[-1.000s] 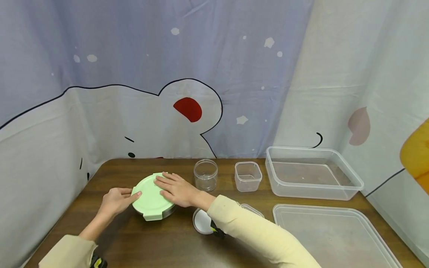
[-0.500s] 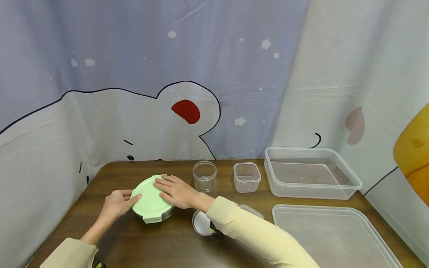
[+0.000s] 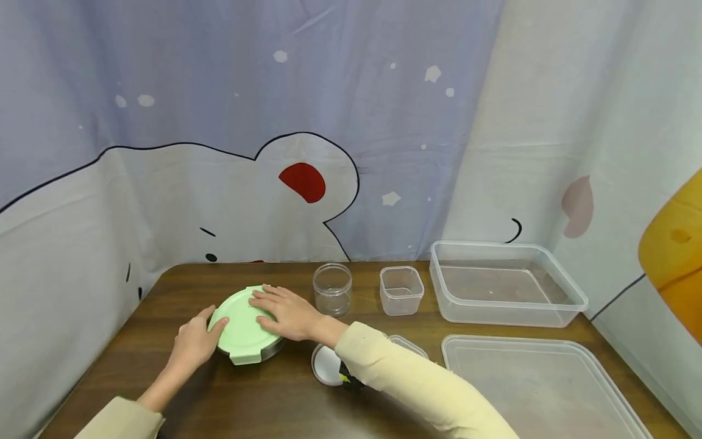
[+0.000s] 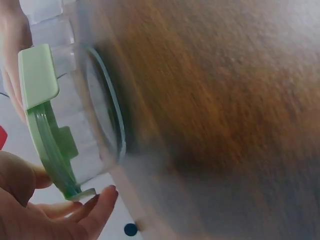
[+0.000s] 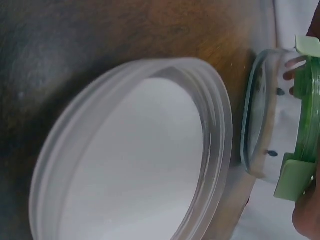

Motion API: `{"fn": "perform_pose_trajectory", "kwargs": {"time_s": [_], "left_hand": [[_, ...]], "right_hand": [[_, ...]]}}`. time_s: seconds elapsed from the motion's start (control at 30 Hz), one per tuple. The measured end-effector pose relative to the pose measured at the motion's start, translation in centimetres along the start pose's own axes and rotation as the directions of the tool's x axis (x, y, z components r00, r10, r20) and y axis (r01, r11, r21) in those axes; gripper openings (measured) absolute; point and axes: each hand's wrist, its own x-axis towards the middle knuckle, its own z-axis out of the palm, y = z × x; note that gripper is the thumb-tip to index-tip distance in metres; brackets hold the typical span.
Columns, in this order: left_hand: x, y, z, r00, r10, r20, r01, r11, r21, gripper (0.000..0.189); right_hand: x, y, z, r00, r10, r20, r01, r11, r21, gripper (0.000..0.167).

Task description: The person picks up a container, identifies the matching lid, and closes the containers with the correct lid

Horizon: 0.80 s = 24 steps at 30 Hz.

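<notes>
right hand (image 3: 287,312) lies flat, fingers straight, pressing on the green lid (image 3: 241,326) of a round glass container (image 4: 95,125) at the left of the brown surface (image 3: 263,396). left hand (image 3: 193,341) cups the lid's left edge, fingers loosely curled against the rim; whether it truly grips, cannot tell. lid's clip tab (image 4: 37,75) stands out from the wall. round white lid (image 5: 135,155) lies just right of the container. clear jar (image 3: 332,288), small square tub (image 3: 401,290), large tub (image 3: 507,281) and its flat lid (image 3: 537,384) sit to the right.
</notes>
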Motion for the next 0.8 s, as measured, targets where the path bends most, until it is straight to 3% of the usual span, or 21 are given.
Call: {"fn": "perform_pose_trajectory", "kwargs": {"time_s": [0.13,0.23,0.33,0.43,0.6,0.7,0.8], "left_hand": [[0.1,-0.6,-0.2,0.999,-0.003,-0.035,0.003,1.0,-0.001,0.056],[0.2,-0.9,-0.3,0.997,-0.005,-0.073,0.004,1.0,-0.01,0.055],[0.1,-1.3,-0.3,0.993,0.005,-0.118,-0.008,1.0,-0.029,0.051],[0.1,-1.5,-0.4,0.986,0.015,-0.166,-0.023,0.998,-0.052,0.047],[0.5,-2.0,-0.7,0.972,0.018,-0.234,-0.037,0.996,-0.076,0.039],[0.8,-2.3,-0.8,0.964,0.025,-0.264,-0.044,0.997,-0.07,0.036],[1.1,-2.6,-0.8,0.958,0.024,-0.285,-0.044,0.997,-0.062,0.034]], "right_hand": [[0.1,-0.7,0.1,0.99,0.058,-0.13,-0.069,0.994,-0.084,0.043],[0.1,-1.4,0.4,0.956,0.161,-0.243,-0.188,0.978,-0.092,0.042],[0.2,-2.2,0.2,0.916,0.283,-0.285,-0.305,0.952,-0.036,0.042],[0.4,-3.1,-0.5,0.884,0.388,-0.262,-0.396,0.918,0.022,0.035],[1.1,-4.4,-2.0,0.858,0.5,-0.118,-0.497,0.866,0.055,0.028],[1.4,-4.7,-2.5,0.853,0.52,-0.043,-0.514,0.851,0.104,0.028],[1.6,-4.4,-2.6,0.866,0.498,-0.04,-0.486,0.859,0.159,0.024]]}}
